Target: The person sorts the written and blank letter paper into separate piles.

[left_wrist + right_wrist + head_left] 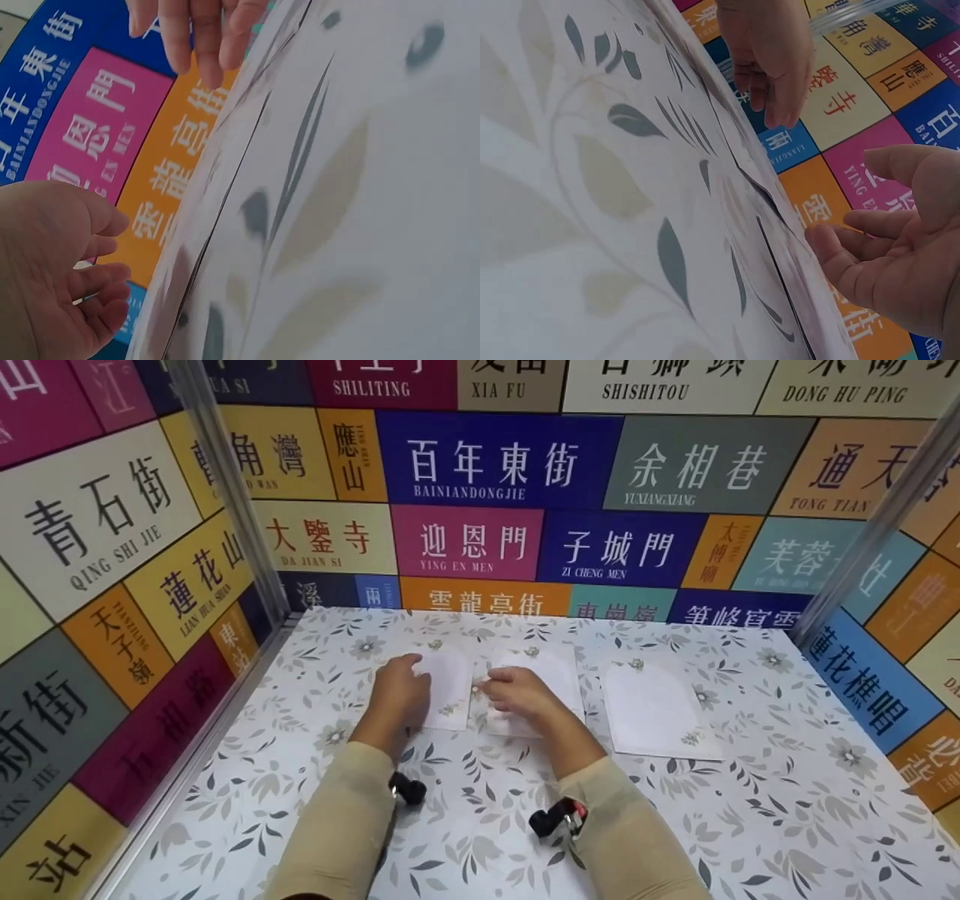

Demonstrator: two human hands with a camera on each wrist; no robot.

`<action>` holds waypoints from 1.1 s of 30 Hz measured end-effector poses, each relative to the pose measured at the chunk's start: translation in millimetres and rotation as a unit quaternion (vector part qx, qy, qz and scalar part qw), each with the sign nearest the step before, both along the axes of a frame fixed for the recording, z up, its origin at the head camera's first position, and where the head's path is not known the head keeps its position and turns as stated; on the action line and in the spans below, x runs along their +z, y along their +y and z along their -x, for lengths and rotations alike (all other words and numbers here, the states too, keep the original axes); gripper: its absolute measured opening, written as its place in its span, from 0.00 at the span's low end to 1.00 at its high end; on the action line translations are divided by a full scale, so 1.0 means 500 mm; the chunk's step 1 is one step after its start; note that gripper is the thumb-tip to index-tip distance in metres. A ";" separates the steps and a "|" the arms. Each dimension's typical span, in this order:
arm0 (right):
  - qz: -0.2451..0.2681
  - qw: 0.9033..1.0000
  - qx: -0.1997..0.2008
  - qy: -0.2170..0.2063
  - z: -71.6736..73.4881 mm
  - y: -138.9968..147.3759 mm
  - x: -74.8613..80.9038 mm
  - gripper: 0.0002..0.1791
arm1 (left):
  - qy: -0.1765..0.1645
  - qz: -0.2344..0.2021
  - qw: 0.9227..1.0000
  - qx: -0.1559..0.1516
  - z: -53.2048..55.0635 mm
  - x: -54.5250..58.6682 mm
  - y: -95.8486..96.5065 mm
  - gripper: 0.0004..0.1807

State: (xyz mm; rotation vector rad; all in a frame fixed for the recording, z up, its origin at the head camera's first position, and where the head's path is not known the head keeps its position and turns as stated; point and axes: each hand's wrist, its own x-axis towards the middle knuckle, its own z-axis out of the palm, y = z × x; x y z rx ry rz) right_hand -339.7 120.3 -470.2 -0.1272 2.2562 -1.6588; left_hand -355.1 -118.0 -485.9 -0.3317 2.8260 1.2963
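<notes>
Three white cards with small floral prints lie in a row: a left card (pixel 450 682), a middle card (pixel 559 675) and a right card (pixel 652 705). My left hand (pixel 399 691) is over the near left part of the left card, its fingers loosely bent with nothing between them in the left wrist view. Over the middle card, my right hand (pixel 523 695) points left, and the right wrist view shows its thumb and fingers (pixel 832 251) spread apart, holding nothing. Both hands hover close above the cards and partly hide them. Neither touches the right card.
The table (pixel 465 825) has a white cover with grey leaf patterns. Colourful panels with place names (pixel 495 457) stand at the back and both sides. Metal posts (pixel 232 487) rise at the corners. Each sleeved wrist bears a small black camera (pixel 409 789).
</notes>
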 end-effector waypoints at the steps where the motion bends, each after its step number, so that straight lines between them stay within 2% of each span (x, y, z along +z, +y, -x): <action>1: 0.002 1.000 -0.002 0.001 0.001 0.010 0.001 0.37 | -0.004 -0.001 1.000 -0.006 0.001 0.001 0.011 0.28; 5: 0.004 1.000 -0.012 0.008 0.007 0.054 -0.001 0.38 | -0.015 0.001 1.000 -0.023 0.002 0.003 0.051 0.28; 8: -0.003 1.000 -0.022 0.011 0.011 0.088 -0.005 0.39 | -0.007 -0.002 0.999 -0.035 0.002 0.003 0.079 0.28; 14: -0.029 0.998 -0.051 -0.014 0.009 0.151 -0.003 0.40 | 0.014 -0.011 0.998 -0.064 -0.007 0.002 0.131 0.28; 18: -0.024 0.996 -0.076 -0.044 0.009 0.186 0.000 0.40 | 0.011 -0.020 0.997 -0.074 -0.009 0.006 0.165 0.28; 21: -0.033 0.995 -0.085 -0.047 0.009 0.210 -0.003 0.41 | 0.008 -0.017 0.996 -0.088 -0.005 0.009 0.190 0.28; 29: -0.131 0.989 -0.067 -0.016 0.006 0.253 -0.005 0.46 | 0.008 -0.006 0.992 -0.130 0.000 0.005 0.232 0.30; 31: -0.142 0.988 -0.057 -0.011 0.007 0.257 -0.006 0.47 | 0.008 0.004 0.988 -0.152 0.000 0.001 0.232 0.32; 33: -0.160 0.986 -0.037 0.005 0.007 0.260 -0.011 0.48 | 0.010 0.023 0.982 -0.189 -0.002 -0.004 0.227 0.37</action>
